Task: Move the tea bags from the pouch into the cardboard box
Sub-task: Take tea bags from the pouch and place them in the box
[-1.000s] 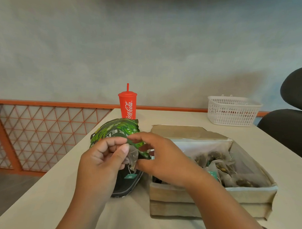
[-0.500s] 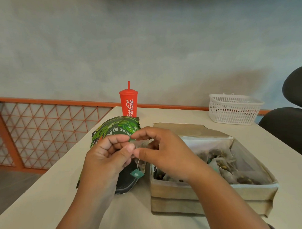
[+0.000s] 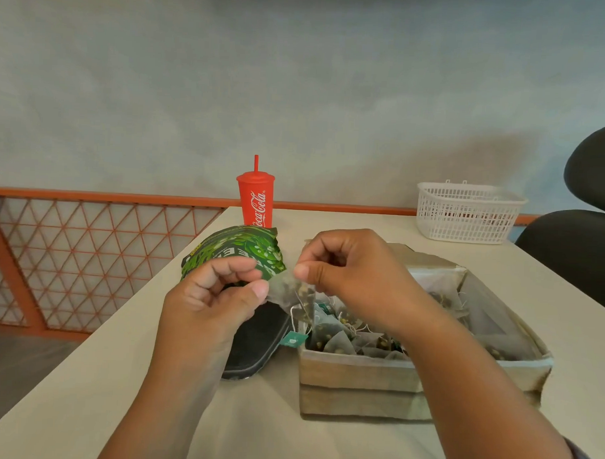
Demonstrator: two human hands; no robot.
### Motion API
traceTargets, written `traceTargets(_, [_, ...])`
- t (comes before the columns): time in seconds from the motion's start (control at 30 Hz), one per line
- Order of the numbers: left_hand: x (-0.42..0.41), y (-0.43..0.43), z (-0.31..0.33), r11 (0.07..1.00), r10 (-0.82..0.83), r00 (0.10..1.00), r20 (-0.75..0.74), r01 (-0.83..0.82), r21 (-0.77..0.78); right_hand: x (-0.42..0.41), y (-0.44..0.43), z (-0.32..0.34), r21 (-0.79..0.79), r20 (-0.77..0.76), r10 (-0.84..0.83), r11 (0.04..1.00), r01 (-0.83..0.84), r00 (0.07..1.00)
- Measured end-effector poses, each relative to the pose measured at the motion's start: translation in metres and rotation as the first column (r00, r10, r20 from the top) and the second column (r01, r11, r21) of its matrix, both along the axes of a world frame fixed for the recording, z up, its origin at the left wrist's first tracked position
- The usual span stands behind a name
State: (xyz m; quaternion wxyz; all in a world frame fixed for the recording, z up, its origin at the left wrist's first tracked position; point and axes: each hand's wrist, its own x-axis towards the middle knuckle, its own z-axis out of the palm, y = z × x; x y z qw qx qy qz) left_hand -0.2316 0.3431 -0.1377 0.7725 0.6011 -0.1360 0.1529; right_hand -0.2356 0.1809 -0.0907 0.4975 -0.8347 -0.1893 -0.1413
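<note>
Head view: left of the cardboard box (image 3: 357, 379) lies the green pouch (image 3: 238, 251), contents hidden, while left hand (image 3: 209, 305) and right hand (image 3: 354, 279) each clamp their grip on one tea bag (image 3: 288, 290) at that box's left edge, many bags already inside.

Green leaf-print pouch (image 3: 238, 251), lying on its side left of open cardboard box (image 3: 357, 379). One mesh tea bag (image 3: 288, 292) raised between them, teal tag dangling. Further tea bags (image 3: 338, 337) heaped inside the box.

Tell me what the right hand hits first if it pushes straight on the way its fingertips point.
Its fingertips point left, so the right hand, pinching a tea bag, would probably meet the left hand gripping the pouch; depth is unclear.
</note>
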Motion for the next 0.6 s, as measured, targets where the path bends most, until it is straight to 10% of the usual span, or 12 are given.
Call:
traceTargets(0.17, [-0.002, 0.002, -0.001, 0.951, 0.217, 0.973, 0.083, -0.229, 0.206, -0.004, -0.017, 0.013, -0.042, 0.062, -0.144, 0.988, 0.147, 0.988])
traceTargets(0.33, [0.001, 0.008, -0.005, 0.675, 0.368, 0.858, 0.357, -0.511, 0.533, -0.004, -0.048, 0.021, -0.014, 0.112, -0.335, 0.941, 0.339, 0.935])
traceTargets(0.6, [0.013, 0.024, -0.008, 0.413, 0.476, 0.827, 0.3, -0.512, 0.753, 0.009, -0.089, 0.007, -0.288, 0.105, -0.558, 0.775, 0.562, 0.823])
